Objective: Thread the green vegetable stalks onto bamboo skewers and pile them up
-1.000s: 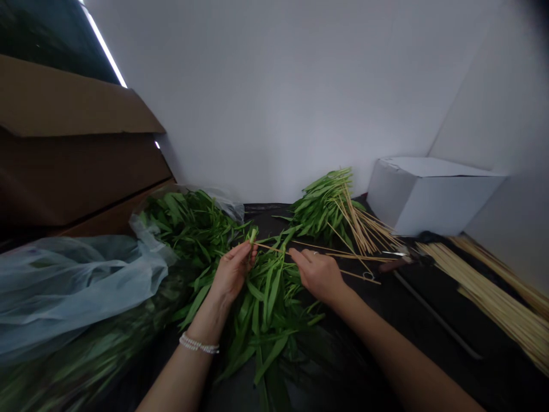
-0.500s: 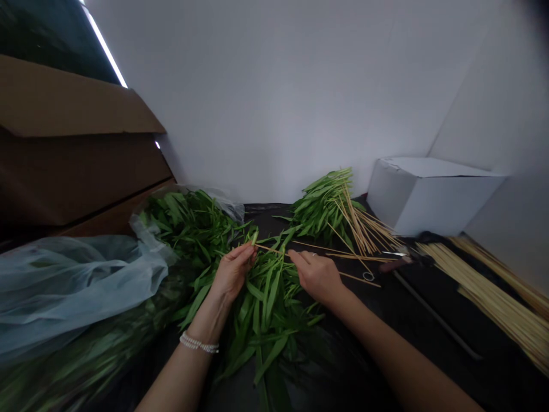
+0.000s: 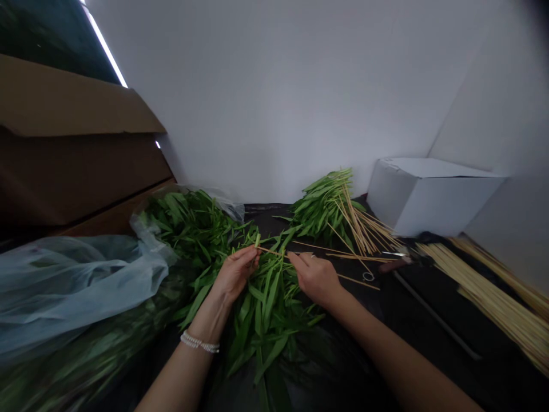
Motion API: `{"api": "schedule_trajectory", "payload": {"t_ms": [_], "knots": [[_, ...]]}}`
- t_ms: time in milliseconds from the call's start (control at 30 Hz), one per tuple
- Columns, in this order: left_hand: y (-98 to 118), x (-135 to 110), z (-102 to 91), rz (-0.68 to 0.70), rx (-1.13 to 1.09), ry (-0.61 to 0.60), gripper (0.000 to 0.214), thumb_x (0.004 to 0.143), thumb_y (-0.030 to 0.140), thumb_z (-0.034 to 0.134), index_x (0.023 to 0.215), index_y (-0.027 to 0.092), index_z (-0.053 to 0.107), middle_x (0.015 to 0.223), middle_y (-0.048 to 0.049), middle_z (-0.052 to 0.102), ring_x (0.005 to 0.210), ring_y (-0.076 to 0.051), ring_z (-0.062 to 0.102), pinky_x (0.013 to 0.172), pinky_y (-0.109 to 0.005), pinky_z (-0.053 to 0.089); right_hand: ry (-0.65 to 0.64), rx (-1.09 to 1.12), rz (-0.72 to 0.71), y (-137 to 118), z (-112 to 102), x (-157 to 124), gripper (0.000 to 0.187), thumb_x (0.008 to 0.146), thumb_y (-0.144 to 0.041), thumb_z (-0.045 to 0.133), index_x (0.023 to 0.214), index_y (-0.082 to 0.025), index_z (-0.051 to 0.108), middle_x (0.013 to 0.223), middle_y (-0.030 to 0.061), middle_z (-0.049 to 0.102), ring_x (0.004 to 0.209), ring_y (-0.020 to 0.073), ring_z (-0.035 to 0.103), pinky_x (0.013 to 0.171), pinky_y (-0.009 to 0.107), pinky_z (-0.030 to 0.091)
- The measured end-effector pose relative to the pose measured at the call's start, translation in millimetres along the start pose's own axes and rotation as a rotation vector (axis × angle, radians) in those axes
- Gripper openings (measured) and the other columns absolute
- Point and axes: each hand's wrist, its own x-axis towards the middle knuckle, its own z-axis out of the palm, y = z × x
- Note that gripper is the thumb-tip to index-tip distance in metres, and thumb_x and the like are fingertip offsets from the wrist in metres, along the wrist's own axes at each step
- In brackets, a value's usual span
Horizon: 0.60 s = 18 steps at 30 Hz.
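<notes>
A thin bamboo stick (image 3: 270, 250) spans the gap between my two hands. My left hand (image 3: 234, 273), with a white beaded bracelet at the wrist, is closed in a pinch on a pale green stem (image 3: 258, 240) at the stick's left end. My right hand (image 3: 318, 278) has its fingers closed round the stick, whose far end sticks out to the right behind the hand. Just left of my right fingertips, another green stem stands against the stick; I cannot tell whether it is pierced. Long leafy greens (image 3: 270, 294) hang and lie below both hands.
A plastic bag (image 3: 86, 280) and more greens (image 3: 189, 217) lie left, beside a cardboard box (image 3: 77, 177). Behind my right hand is a pile of greens on sticks (image 3: 326, 200). Right are scissors (image 3: 368, 276), bundled sticks (image 3: 484, 286) and a white box (image 3: 441, 197).
My left hand has shifted slightly right, nearer my right hand. The stick's far right end has dipped a little. My right hand has barely moved.
</notes>
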Motion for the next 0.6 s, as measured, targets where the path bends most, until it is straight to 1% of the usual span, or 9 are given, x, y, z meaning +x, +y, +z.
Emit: {"api": "schedule_trajectory", "payload": {"t_ms": [133,300,400,500,600], "knots": [[-2.1,-2.8,2.9,-0.009,0.043,-0.016,0.022,0.056,0.013,0.085,0.075,0.013,0.075,0.076,-0.0034,0.074,0.067,-0.009,0.063,0.065,-0.018,0.052,-0.017,0.008,-0.004,-1.9,-0.1,-0.1,0.038,0.084,-0.010,0.046,0.119,-0.016,0.060,0.079,0.0038,0.064,0.066,0.0137,0.057,0.059,0.026,0.037],[-10.3,-8.0,8.9,0.003,0.138,-0.108,0.022,0.056,0.019,0.086,0.075,0.012,0.076,0.077,-0.0041,0.073,0.069,-0.010,0.063,0.068,-0.018,0.050,-0.009,-0.017,-0.030,-4.6,0.3,-0.5,0.037,0.085,-0.012,0.047,0.120,-0.016,0.060,0.077,0.0023,0.063,0.062,0.0137,0.057,0.057,0.028,0.035],[-12.0,-8.3,9.2,0.017,0.164,-0.123,0.024,0.055,0.022,0.087,0.074,0.014,0.076,0.078,-0.0042,0.073,0.070,-0.011,0.063,0.068,-0.020,0.049,-0.005,-0.025,-0.039,-4.6,0.1,0.0,0.036,0.085,-0.012,0.047,0.119,-0.016,0.060,0.077,0.0022,0.063,0.061,0.0138,0.056,0.056,0.028,0.034],[-11.2,-5.3,7.1,0.028,0.186,-0.121,0.032,0.056,0.034,0.086,0.080,0.015,0.076,0.082,-0.0057,0.074,0.074,-0.014,0.064,0.071,-0.023,0.049,0.026,-0.032,-0.014,0.2,-2.5,2.1,0.034,0.086,-0.012,0.046,0.116,-0.016,0.061,0.075,0.0022,0.063,0.060,0.0143,0.056,0.055,0.029,0.034],[-12.0,-1.0,3.8,0.118,0.312,-0.099,0.040,0.067,0.049,0.076,0.089,0.015,0.075,0.088,-0.0075,0.073,0.077,-0.016,0.064,0.070,-0.025,0.048,0.119,-0.018,0.096,12.2,-8.1,5.7,0.031,0.090,-0.012,0.040,0.113,-0.014,0.061,0.076,0.0038,0.065,0.064,0.0144,0.057,0.058,0.027,0.035]]}}
